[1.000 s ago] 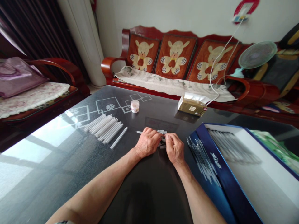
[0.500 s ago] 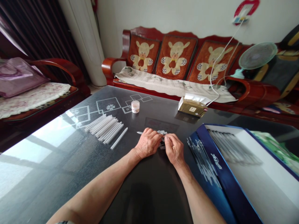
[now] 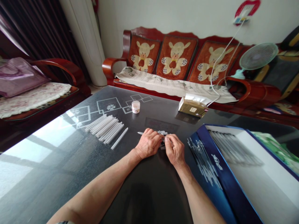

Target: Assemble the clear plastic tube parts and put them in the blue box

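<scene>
My left hand [image 3: 149, 143] is closed around a white pen barrel [image 3: 140, 133], whose pointed tip sticks out to the left of the fingers. Close against it, my right hand [image 3: 174, 148] is pinched at the barrel's other end; whatever its fingertips hold is hidden. Small clear and white pieces [image 3: 163, 132] lie just beyond and between the two hands. A pile of white pen barrels [image 3: 106, 127] rests to the left, with one single barrel [image 3: 119, 138] apart from it. To the right of my right hand lies a bunch of thin pen refills [image 3: 204, 161].
A blue box [image 3: 263, 186] with a white inside holds more refills [image 3: 233, 146] at the right. A small round tub [image 3: 135, 107] and a tissue pack [image 3: 193, 106] stand farther back on the dark glossy table [image 3: 77, 174]. Beyond is a wooden sofa [image 3: 112, 67].
Both hands stay almost in place, with only a slight shift of the fingers. The whole view has moved a few pixels.
</scene>
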